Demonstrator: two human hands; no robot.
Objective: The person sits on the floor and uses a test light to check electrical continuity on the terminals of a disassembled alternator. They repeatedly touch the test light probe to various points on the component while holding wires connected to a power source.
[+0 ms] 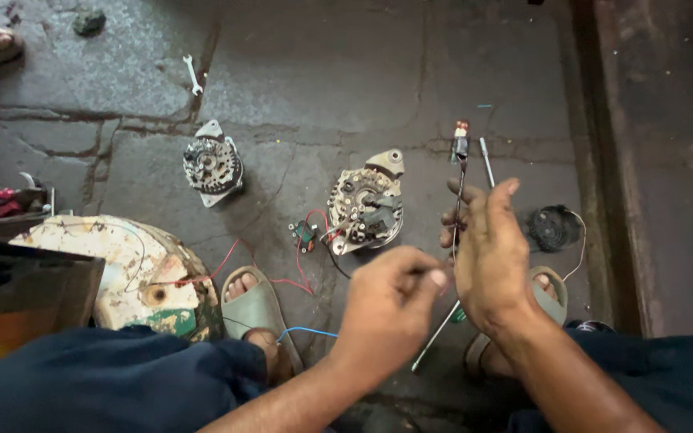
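The right hand point(487, 256) is raised in front of the body with its back to the camera, wrist bent and fingers point(465, 192) pointing away and slightly up. Its grip is closed around a thin tester probe point(459, 180) whose dark shaft runs up between the fingers to a small red and grey head above the fingertips. The forearm comes in from the lower right over a dark blue trouser leg point(667, 377).

The left hand point(387, 309) sits just beside it, lower and nearer the body, knuckles up and fingers curled inward. Its grip is closed, thumb and forefinger pinched on a long thin metal rod point(436, 333) that slants down to the left below both hands; a green piece on the rod shows just under the right palm. The two hands almost touch.

Beyond them, on the cracked concrete floor point(322, 72), an alternator point(366, 210) lies face up with red and black wires point(302, 256) trailing to a small green part beside it. A second alternator point(212, 164) lies farther left, well apart. A round black part point(553, 228) with a thin wire sits just right of the right hand. A small spanner point(192, 74) lies farther off. A worn, rusty white drum point(122, 269) stands at the left, near a foot in a grey-green sandal point(257, 309).
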